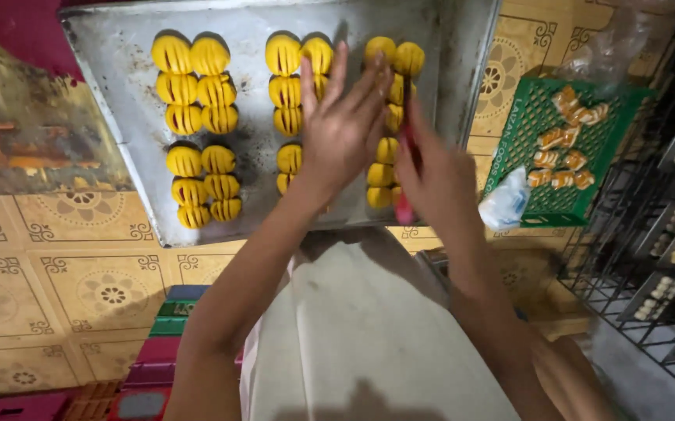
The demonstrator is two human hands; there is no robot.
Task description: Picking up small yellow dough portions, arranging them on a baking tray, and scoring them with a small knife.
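Observation:
A large metal baking tray (119,47) rests on the tiled floor, holding several rows of yellow dough pieces (197,93) with slits cut into their tops. My left hand (345,125) lies flat, fingers spread, over the dough pieces in the middle rows. My right hand (435,175) grips a thin red-handled tool (405,206) beside the rightmost column of dough (396,58), its tip pointing toward those pieces.
A green plastic crate (532,125) with several glazed pastries and a crumpled plastic bag (505,203) sits to the right. A dark wire rack (665,257) with trays stands at far right. Coloured plastic crates (166,343) lie at lower left. A pale cloth covers my lap.

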